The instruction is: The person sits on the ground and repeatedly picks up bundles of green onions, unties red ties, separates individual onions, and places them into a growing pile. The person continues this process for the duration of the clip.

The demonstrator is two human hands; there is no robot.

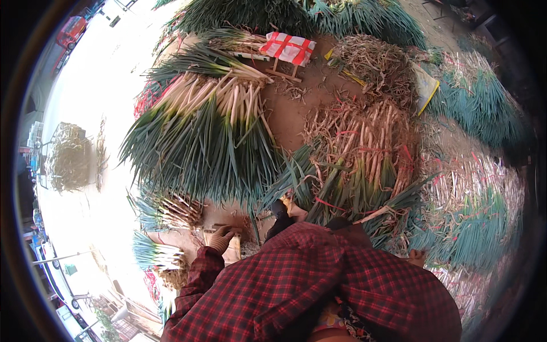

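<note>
My left hand (221,239), in what looks like a ribbed knit glove, holds the edge of a small wooden stool (233,250) at my left side. Only part of my right hand (416,257) shows past my plaid sleeve, low at the right beside bundled green onions; its fingers are too small to make out. Before me lies a broad pile of green onions (213,128) with pale stems and long dark leaves. To its right are rougher, brown-stemmed onions (372,145), some tied with red bands. A loose onion stalk (380,211) lies across their near side.
Farther off stands a low wooden stand covered with red-and-white cloth (288,48). Dry onion trimmings (372,68) are heaped on a yellow-edged sheet (427,87). More tied bundles (474,205) line the right. Smaller bundles (160,252) lie at the left, near bright pavement.
</note>
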